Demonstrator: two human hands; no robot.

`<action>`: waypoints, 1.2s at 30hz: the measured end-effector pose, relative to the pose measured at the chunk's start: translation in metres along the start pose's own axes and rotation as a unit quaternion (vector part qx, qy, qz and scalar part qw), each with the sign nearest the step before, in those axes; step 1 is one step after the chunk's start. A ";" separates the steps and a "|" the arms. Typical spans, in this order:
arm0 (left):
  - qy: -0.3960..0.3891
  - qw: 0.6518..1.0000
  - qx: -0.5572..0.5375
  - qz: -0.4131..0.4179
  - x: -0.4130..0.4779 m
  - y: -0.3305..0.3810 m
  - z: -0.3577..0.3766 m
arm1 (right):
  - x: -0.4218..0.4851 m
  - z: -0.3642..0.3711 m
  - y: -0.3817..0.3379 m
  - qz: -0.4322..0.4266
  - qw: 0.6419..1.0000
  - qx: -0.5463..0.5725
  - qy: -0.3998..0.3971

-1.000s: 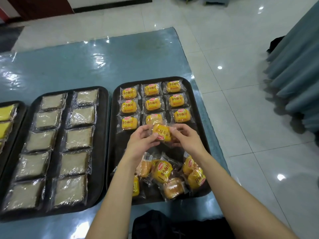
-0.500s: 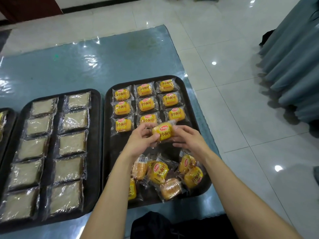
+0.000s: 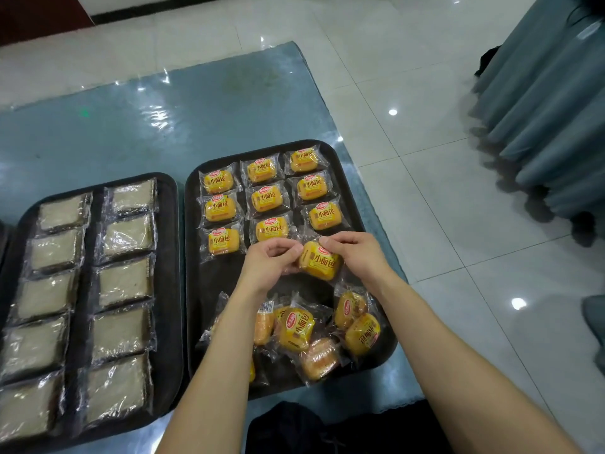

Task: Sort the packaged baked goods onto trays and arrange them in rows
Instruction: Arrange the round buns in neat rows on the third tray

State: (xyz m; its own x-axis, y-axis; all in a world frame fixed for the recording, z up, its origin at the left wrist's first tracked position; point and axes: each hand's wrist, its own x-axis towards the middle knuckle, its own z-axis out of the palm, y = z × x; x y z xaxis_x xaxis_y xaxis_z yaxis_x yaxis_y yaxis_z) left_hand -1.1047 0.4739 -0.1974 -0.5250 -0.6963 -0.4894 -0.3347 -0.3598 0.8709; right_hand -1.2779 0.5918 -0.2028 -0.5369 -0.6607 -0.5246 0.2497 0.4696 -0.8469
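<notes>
Together, hands left (image 3: pixel 271 260) and right (image 3: pixel 360 257) pinch one bun (image 3: pixel 319 262); nine buns (image 3: pixel 266 198) lie rowed.

A table (image 3: pixel 163 126) draped in a blue-green cloth under a glossy clear plastic sheet is carrying two black, round-cornered trays, which are lying flat on it side by side with only a narrow strip of cover showing between them. The left tray (image 3: pixel 169 306) is sitting nearer the middle of the table and bearing pale wrapped cake packs (image 3: pixel 126 281), while the right tray (image 3: pixel 226 283) is lying close along the table's right edge and bearing yellow bun packs (image 3: pixel 268 198). The far half of the cover is gleaming with glare and creases.
</notes>
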 end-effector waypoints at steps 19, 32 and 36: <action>0.135 0.991 0.004 -0.004 0.026 -0.031 0.036 | 0.012 -0.039 0.009 0.045 0.999 -0.008 -0.018; 0.094 0.986 0.136 -0.018 0.030 -0.034 0.038 | 0.014 -0.051 0.029 0.019 0.990 -0.120 0.074; 0.126 0.971 0.199 -0.036 0.042 -0.039 0.049 | 0.024 -0.044 0.031 -0.017 0.958 -0.261 0.115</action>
State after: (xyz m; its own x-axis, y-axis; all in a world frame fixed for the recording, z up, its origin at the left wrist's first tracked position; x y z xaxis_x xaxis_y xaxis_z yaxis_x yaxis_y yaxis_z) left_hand -1.1525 0.4890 -0.2540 -0.2969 -0.8260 -0.4792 -0.6659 -0.1805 0.7238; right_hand -1.3185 0.6164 -0.2378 -0.7161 -0.5628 -0.4128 -0.1766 0.7184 -0.6729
